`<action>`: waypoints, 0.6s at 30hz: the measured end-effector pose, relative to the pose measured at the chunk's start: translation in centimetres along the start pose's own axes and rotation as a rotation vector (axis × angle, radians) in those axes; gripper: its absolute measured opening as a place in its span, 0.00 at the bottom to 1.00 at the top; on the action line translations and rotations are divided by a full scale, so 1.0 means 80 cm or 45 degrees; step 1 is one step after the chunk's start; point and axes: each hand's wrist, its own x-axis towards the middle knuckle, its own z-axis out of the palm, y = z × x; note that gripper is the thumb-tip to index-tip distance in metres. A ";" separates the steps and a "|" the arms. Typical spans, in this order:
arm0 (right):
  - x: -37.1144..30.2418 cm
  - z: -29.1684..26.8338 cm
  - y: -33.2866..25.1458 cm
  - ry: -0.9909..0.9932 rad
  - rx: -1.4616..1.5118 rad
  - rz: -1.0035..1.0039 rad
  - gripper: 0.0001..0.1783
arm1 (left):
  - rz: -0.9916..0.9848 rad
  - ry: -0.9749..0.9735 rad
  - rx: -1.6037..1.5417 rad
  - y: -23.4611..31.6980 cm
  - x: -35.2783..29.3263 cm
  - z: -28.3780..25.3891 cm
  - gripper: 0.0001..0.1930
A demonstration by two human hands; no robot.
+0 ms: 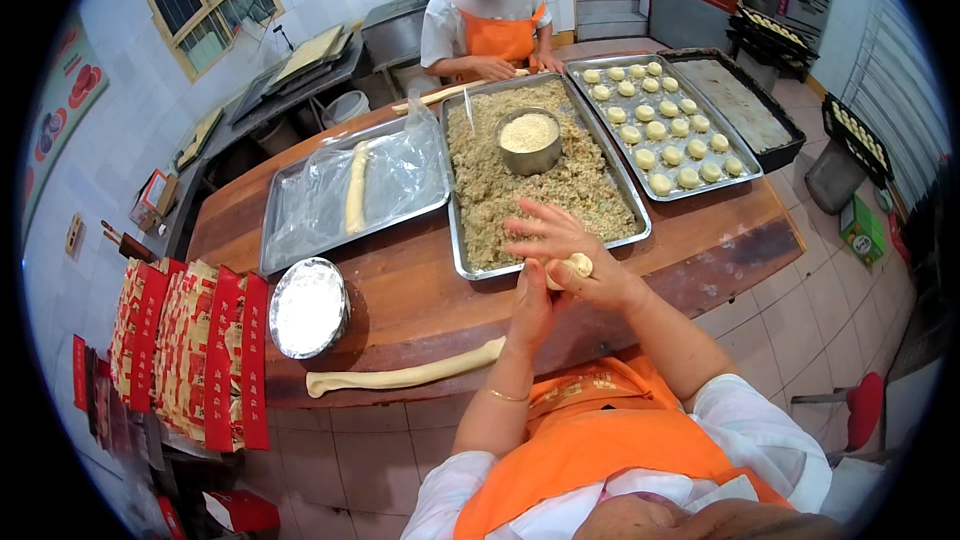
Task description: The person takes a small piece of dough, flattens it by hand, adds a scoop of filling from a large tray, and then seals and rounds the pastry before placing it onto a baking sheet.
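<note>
Now, small round cream-coloured dough piece [580, 264] held in right hand [572, 239], fingers spread, left hand [535, 308] close by, its grip hard to tell, rectangular silver metal tray [485, 273] of crumbly filling [490, 215] on far side.

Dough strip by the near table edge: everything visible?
The dough strip is pale cream, smooth-looking, long and slightly bent, its left end widened. It lies on the wooden table, nearer the person than the metal bowl. Its right end appears against the left forearm; contact is unclear. Neither the left hand nor right hand grips it.
</note>
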 end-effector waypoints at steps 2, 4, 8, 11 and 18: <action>-0.001 -0.013 0.007 -0.258 0.106 0.169 0.30 | 0.011 -0.001 -0.036 -0.011 0.001 -0.004 0.38; -0.009 -0.028 0.023 -0.382 0.198 0.243 0.30 | 0.017 -0.048 -0.075 -0.003 0.002 0.011 0.37; -0.005 -0.019 0.011 -0.140 0.169 0.128 0.31 | 0.062 -0.006 0.058 0.013 -0.009 0.028 0.40; -0.002 -0.004 0.000 -0.005 0.069 0.029 0.32 | -0.017 -0.114 0.167 -0.006 -0.007 -0.016 0.40; -0.011 -0.033 0.033 -0.401 0.222 0.152 0.34 | 0.251 0.050 0.226 -0.021 -0.007 0.022 0.38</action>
